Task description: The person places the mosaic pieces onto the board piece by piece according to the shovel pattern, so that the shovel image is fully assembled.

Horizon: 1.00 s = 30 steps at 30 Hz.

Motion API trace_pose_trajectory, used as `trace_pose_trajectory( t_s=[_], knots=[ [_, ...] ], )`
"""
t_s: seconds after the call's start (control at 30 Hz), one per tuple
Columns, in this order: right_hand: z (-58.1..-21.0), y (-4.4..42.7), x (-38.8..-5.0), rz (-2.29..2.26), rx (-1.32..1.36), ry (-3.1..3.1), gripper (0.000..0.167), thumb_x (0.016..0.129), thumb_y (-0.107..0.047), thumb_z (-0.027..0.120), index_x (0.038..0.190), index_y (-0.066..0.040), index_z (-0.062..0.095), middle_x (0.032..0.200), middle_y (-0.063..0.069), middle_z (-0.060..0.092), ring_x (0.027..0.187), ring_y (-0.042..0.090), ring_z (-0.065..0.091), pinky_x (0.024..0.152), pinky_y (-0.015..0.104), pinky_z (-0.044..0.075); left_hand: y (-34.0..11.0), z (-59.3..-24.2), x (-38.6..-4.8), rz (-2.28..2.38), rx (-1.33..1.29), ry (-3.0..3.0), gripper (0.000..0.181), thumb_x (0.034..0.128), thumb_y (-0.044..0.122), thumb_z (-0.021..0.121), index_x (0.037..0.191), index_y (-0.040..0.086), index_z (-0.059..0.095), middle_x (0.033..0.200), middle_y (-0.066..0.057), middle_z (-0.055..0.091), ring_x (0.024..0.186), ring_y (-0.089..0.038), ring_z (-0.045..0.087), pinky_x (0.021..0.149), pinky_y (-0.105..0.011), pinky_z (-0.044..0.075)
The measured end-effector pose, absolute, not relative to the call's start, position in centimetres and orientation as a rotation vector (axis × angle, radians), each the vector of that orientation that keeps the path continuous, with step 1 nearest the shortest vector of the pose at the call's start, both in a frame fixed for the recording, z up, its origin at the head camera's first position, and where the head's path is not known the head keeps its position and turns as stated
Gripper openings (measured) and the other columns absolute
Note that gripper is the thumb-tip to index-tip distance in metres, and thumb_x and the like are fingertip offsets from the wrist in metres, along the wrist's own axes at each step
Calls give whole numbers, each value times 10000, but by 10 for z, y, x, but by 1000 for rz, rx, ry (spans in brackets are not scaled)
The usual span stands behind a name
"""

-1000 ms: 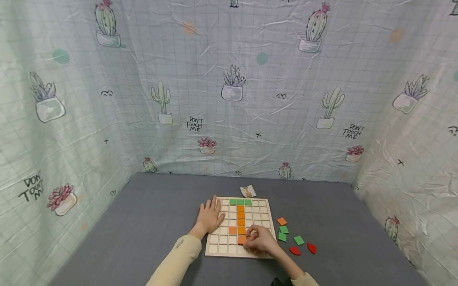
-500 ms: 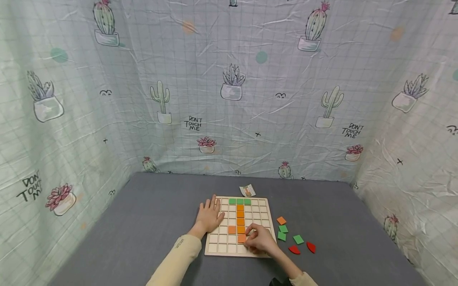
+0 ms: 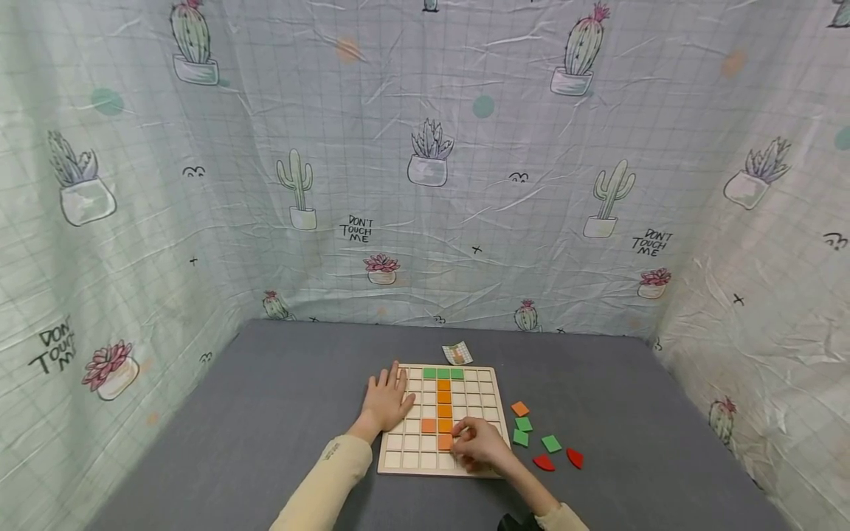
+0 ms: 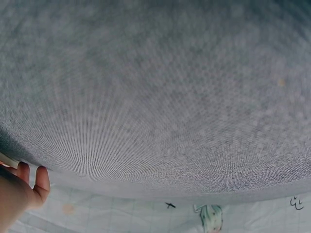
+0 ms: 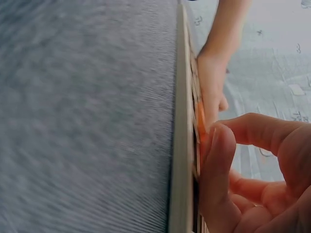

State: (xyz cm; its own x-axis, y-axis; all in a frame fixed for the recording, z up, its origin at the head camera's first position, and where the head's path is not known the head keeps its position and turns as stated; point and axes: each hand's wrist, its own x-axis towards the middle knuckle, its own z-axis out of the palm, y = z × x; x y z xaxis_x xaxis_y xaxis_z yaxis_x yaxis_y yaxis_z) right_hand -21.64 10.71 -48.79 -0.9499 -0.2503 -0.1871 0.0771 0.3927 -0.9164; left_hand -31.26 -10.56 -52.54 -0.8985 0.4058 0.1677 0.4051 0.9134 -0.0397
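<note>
My left hand (image 3: 385, 402) lies with spread fingers on the left edge of a wooden grid board (image 3: 410, 462). Over the board's lower right, my right hand (image 3: 479, 444) has its thumb and index finger together at the right edge of an orange square tile (image 3: 444, 442). That tile sits at the bottom of a column of orange tiles (image 3: 444, 398). Three green tiles (image 3: 443, 374) fill cells in the top row, and a lone lighter orange tile (image 3: 428, 425) is left of the column. In the right wrist view, the thumb (image 5: 219, 155) partly hides the orange at the fingertips.
Right of the board lie a loose orange tile (image 3: 520, 408), three green tiles (image 3: 551, 443) and two red curved-edge pieces (image 3: 544, 462). A small pattern card (image 3: 457, 353) rests beyond the board's far edge. Printed curtains (image 3: 425, 243) enclose the grey table (image 3: 299, 391).
The lowest orange tile has shifted very slightly left, in line with its column, with my right fingers at it. My left hand keeps its place; the view drifts slightly.
</note>
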Motion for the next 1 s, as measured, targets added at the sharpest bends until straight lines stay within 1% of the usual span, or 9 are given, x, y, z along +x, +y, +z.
trace_pose_trajectory(
  t_s=[0.17, 0.33, 0.47, 0.6, 0.77, 1.0],
  knots=[
    [-483, 111, -219, -1559, -96, 2287, 257, 788, -129, 592, 984, 37, 605, 688, 25, 610, 474, 60, 532, 424, 215, 446, -106, -525, -313, -5, -626, -2901, 611, 944, 451, 285, 1390, 34, 294, 1459, -191, 226, 1257, -370, 323, 913, -518, 274],
    [-481, 115, -223, -1529, -99, 2249, 269, 822, -145, 550, 1011, 31, 625, 736, 28, 653, 513, 44, 561, 443, 203, 448, -105, -522, -311, -26, -639, -2898, 594, 941, 428, 320, 1372, 19, 324, 1442, -206, 255, 1240, -375, 335, 898, -524, 280],
    [-481, 117, -223, -1526, -102, 2224, 295, 851, -180, 542, 1042, 33, 614, 794, 37, 671, 538, 41, 577, 461, 208, 461, -105, -521, -310, -33, -635, -2914, 592, 944, 427, 306, 1377, 24, 317, 1447, -198, 251, 1249, -364, 332, 903, -519, 279],
    [-481, 117, -223, -1524, -93, 2215, 300, 861, -198, 536, 1040, 29, 618, 826, 45, 682, 541, 36, 577, 468, 211, 469, -106, -521, -309, -22, -628, -2912, 590, 945, 431, 295, 1380, 33, 316, 1449, -188, 253, 1254, -357, 332, 912, -516, 276],
    [-479, 117, -222, -1525, -95, 2211, 294, 862, -194, 531, 1031, 27, 624, 819, 38, 680, 543, 31, 579, 469, 206, 470, -106, -523, -311, -20, -625, -2905, 592, 948, 433, 288, 1385, 35, 306, 1452, -189, 245, 1256, -360, 328, 919, -522, 273],
    [-477, 117, -219, -1516, -110, 2215, 334, 871, -231, 537, 1068, 28, 610, 863, 65, 684, 564, 45, 594, 470, 209, 468, -106, -526, -311, 18, -639, -2870, 590, 941, 432, 312, 1369, 26, 331, 1438, -198, 270, 1227, -366, 346, 888, -514, 285]
  ],
)
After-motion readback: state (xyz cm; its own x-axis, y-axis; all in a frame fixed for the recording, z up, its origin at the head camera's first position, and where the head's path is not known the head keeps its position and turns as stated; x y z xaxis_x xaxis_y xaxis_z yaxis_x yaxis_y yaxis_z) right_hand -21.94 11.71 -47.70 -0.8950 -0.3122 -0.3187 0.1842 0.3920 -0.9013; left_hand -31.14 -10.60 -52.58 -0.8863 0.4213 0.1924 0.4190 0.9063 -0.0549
